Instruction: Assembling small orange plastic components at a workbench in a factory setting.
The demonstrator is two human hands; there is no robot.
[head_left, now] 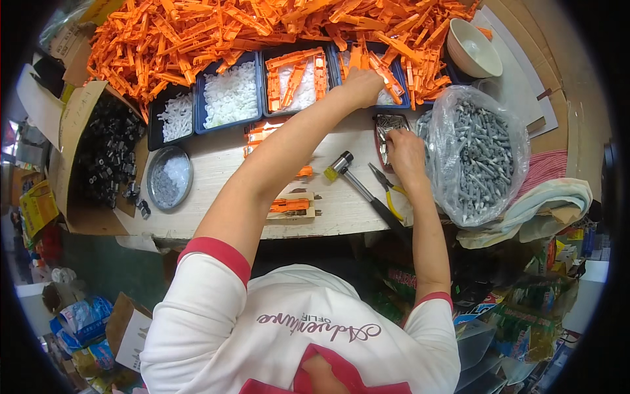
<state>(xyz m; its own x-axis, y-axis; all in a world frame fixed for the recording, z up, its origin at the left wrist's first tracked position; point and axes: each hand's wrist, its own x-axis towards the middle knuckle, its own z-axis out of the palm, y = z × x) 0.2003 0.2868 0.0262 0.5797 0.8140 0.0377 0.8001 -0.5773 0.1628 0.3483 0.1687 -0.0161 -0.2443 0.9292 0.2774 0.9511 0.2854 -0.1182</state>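
Note:
My left hand (363, 87) reaches across to the blue bin (405, 103) at the right of the row, among orange plastic parts (387, 75). Its fingers curl downward, and what they grip is hidden. My right hand (405, 152) dips its pinched fingertips into a small dark tray (379, 150) of thin metal pins (392, 122); whether a pin is between them is too small to see. Between my forearms lie a hammer (357, 184) with a yellow and a black face, and yellow-handled pliers (389, 190). An orange part sits in a wooden jig (290, 205) near the table's front edge.
Orange parts heap (197, 39) along the back. Bins of white pieces (231, 95) stand before it. A clear bag of grey pieces (482, 157) and a pale bowl (474, 49) are at right. A box of black pieces (108, 151) and a round metal dish (169, 177) are at left.

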